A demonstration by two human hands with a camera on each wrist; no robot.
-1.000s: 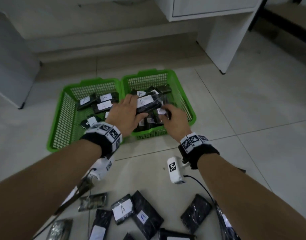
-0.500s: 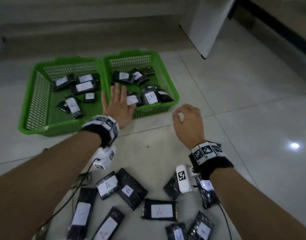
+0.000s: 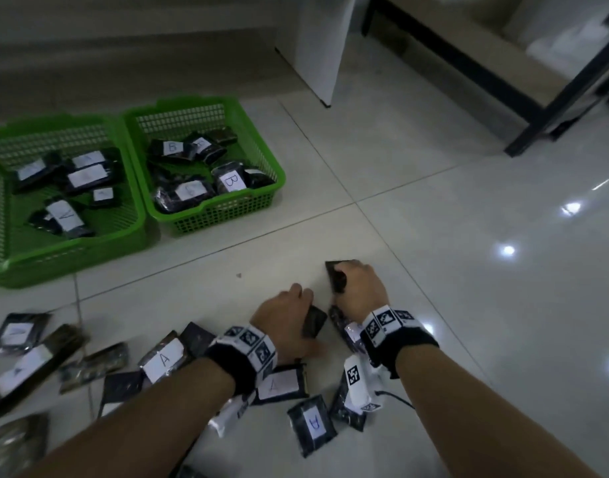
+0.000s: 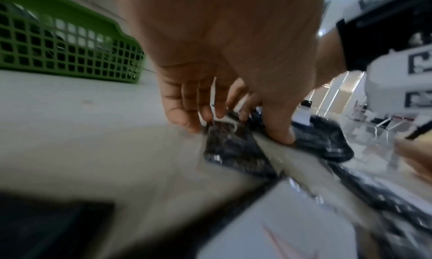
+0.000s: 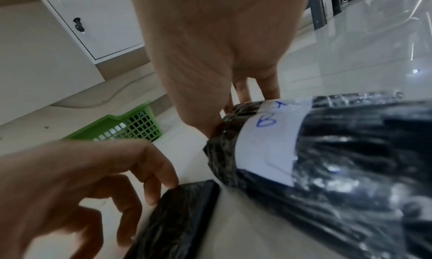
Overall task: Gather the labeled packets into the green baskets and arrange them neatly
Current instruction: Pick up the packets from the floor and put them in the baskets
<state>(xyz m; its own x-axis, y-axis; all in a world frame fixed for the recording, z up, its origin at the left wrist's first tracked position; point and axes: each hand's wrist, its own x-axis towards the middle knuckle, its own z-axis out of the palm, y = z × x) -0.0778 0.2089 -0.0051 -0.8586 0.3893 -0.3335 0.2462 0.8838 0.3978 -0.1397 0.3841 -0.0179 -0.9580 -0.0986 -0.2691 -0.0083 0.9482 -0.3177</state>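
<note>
Two green baskets stand side by side on the tiled floor, the left basket (image 3: 72, 251) holding packets labelled A and the right basket (image 3: 213, 219) packets labelled B. Several loose black packets lie near me, such as one labelled A (image 3: 165, 360). My left hand (image 3: 296, 305) curls over a dark packet (image 3: 315, 320), fingertips at its far edge and thumb on top (image 4: 238, 128). My right hand (image 3: 354, 284) grips another black packet (image 3: 336, 274), whose white label reads B (image 5: 268, 142). In the right wrist view the left hand (image 5: 140, 179) touches its packet (image 5: 177, 216).
A white cabinet (image 3: 320, 46) stands behind the baskets, and a black-framed table (image 3: 537, 108) is at the upper right. More packets lie at the lower left (image 3: 20, 367). A basket wall (image 4: 70, 55) shows in the left wrist view. Glossy tiles extend to the right.
Both hands have left the baskets and come back to the loose packets on the floor. Each has taken hold of a packet. The head view has swung right and down.
</note>
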